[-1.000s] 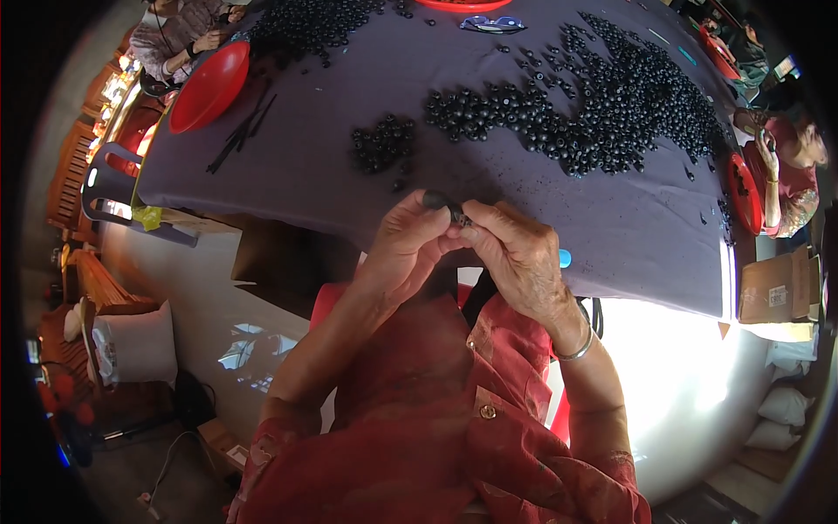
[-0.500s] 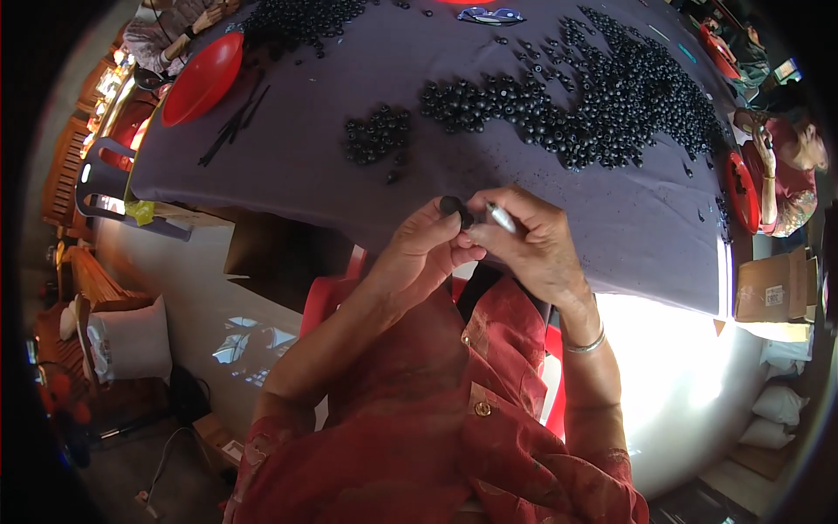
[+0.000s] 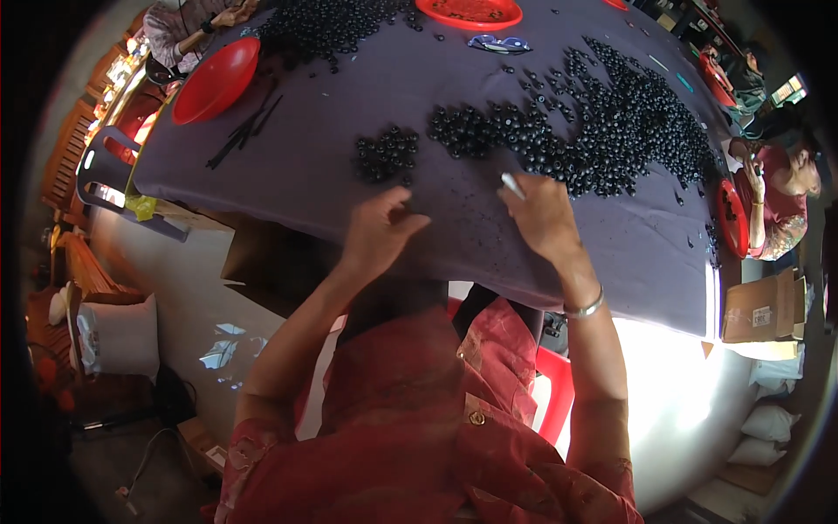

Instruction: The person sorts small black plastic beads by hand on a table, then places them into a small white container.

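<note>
My left hand [image 3: 377, 229] reaches over the purple table cloth [image 3: 323, 157] toward a small heap of black round pieces [image 3: 385, 154]; its fingers are pinched together, and I cannot see whether a piece is between them. My right hand [image 3: 541, 217] is shut on a thin white tool [image 3: 512, 185], whose tip points at the large spread of black pieces [image 3: 602, 131]. A silver bangle [image 3: 583, 308] sits on my right wrist.
Red bowls stand at the far left [image 3: 215, 80], far middle [image 3: 469, 12] and right edge [image 3: 731, 218]. Thin black sticks [image 3: 244, 127] lie near the left bowl. Other people sit at the far left [image 3: 188, 24] and at the right [image 3: 786, 192]. A cardboard box [image 3: 755, 310] stands on the floor.
My hands were together near my chest, working on a black piece. They have parted and moved out over the table, the left toward the small heap, the right toward the large one.
</note>
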The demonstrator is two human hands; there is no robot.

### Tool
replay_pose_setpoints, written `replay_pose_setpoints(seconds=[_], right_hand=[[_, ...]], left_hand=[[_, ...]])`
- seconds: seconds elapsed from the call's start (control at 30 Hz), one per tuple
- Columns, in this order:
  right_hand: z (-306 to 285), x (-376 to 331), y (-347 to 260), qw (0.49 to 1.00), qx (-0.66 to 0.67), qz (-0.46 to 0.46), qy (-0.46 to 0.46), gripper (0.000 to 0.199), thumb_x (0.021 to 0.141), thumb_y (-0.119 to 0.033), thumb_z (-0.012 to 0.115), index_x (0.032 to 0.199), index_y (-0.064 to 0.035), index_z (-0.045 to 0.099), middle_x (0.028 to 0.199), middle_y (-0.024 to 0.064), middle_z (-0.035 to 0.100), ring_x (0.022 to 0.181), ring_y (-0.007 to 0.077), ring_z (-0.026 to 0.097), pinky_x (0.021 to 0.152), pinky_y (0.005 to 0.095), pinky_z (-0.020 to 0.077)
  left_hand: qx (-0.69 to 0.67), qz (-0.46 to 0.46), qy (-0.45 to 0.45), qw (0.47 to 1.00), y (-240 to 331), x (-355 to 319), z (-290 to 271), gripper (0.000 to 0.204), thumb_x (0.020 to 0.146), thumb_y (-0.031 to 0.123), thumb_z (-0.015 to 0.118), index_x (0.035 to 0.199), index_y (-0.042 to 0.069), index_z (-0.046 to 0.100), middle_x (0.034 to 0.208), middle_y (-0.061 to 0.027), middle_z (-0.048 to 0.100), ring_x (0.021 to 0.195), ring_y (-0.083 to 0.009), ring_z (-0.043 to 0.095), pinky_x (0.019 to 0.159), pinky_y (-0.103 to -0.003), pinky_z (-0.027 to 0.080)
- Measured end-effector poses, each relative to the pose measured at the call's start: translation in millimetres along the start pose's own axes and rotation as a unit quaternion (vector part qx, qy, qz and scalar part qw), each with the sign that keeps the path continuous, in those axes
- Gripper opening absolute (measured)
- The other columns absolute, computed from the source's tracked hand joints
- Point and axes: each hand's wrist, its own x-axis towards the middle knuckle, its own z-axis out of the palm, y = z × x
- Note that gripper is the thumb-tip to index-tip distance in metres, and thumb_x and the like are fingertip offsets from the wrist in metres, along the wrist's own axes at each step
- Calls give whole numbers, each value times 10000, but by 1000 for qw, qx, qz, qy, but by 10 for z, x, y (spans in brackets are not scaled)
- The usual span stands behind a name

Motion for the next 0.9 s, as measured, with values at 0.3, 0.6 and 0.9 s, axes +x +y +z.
replay_pose_setpoints(seconds=[0.3,0.6,0.9], right_hand=[[468,593,74,994,-71,-32,78,225,731,-225,738,851,-57,649,847,137,650,810,359,633,710,445,513],[-11,-58,-190,987,90,-95,92,169,713,-161,677,807,-26,639,750,164,636,650,348,630,580,374,507],[-64,-699,-374,921,365,-133,25,79,703,-36,639,717,-50,562,678,99,565,663,288,607,555,375,479]], left_hand=[[209,217,259,918,-194,368,-213,250,745,35,737,910,-21,557,675,-24,524,589,-88,455,543,-251,411],[-193,39,13,980,98,-35,340,153,871,103,646,1008,59,594,778,9,599,670,-79,547,561,-218,430],[-424,-83,-191,881,150,-297,480,198,921,95,536,1115,59,548,932,-29,610,737,-99,577,605,-238,480]])
